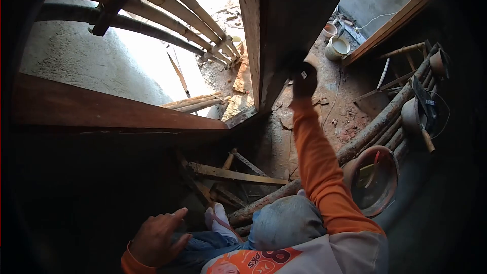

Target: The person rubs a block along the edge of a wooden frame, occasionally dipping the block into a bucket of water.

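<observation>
Left hand (158, 234) spread; cannot tell grip of right hand (305, 78) near tall brown wooden post (249, 25), likely stiff, best held edgewise.

My sleeve (317, 157) is matt cloth, creased; my jeans (289, 219) are worn, matt denim. The window post (248, 25) is bare-looking wood, the sill (116, 105) smoother wood with a slight sheen. The outer wall (71, 56) looks like rough cement, the poles (378, 116) rough, crusted wood, the basin (352, 176) dull plastic.
</observation>
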Available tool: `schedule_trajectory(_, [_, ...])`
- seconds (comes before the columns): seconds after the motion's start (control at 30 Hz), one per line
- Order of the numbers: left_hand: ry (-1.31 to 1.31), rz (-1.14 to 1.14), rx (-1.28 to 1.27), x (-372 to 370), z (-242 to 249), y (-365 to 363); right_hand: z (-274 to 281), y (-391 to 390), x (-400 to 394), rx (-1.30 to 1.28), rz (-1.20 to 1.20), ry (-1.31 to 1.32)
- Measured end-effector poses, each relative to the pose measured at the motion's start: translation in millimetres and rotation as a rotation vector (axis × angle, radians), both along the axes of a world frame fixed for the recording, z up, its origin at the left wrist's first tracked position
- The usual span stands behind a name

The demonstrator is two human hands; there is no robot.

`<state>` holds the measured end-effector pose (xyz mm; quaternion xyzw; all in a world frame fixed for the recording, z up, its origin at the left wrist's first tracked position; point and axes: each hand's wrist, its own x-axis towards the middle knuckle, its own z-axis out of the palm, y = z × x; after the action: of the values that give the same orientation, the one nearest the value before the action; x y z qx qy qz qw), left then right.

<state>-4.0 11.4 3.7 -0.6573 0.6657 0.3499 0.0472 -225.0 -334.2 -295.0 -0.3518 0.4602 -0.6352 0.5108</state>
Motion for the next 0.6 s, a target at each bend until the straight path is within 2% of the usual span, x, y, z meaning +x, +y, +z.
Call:
schedule_trajectory(0.03, [0.004, 0.000, 0.005, 0, 0, 0, 3, -21, -11, -0.088, -0.047, 0.118])
schedule_trajectory(0.07, [0.009, 0.015, 0.024, 0, 0, -1, 15, -23, -11, -0.057, -0.010, 0.074])
schedule_trajectory(0.13, [0.019, 0.034, 0.034, -1, 1, -3, 2, -10, 20, -0.082, -0.099, 0.131])
schedule_trajectory(0.17, [0.015, 0.025, 0.022, -2, 0, -6, -14, 6, 38, -0.223, -0.179, 0.585])
schedule_trajectory(0.2, [0.008, 0.013, 0.006, -2, -1, -9, -58, 14, 57, -0.222, 0.018, -0.074])
schedule_trajectory(0.27, [0.020, -0.002, 0.010, -4, -2, -11, -39, 47, 31, -0.331, 0.094, 0.712])
schedule_trajectory(0.33, [0.022, -0.007, 0.005, -3, -1, -11, -45, 3, -3, -0.105, 0.036, 0.080])
schedule_trajectory(0.4, [0.005, -0.008, 0.062, -2, 2, -7, -8, -30, -26, -0.080, -0.104, 0.272])
schedule_trajectory(0.43, [0.009, -0.012, 0.063, -2, 1, -7, 8, -24, -20, -0.079, -0.107, 0.277])
schedule_trajectory(0.5, [-0.013, 0.005, 0.006, -3, 0, -6, 32, -5, 12, -0.085, -0.003, 0.120])
schedule_trajectory(0.53, [-0.010, 0.003, -0.003, -4, -1, -9, -33, -10, 23, -0.371, -0.173, 0.634])
schedule_trajectory(0.57, [-0.002, -0.007, 0.008, -5, -1, -13, 0, 32, 42, -0.238, -0.051, 0.725])
schedule_trajectory(0.6, [0.008, -0.018, 0.028, -6, -2, -16, 7, 56, 39, -0.308, 0.231, 0.521])
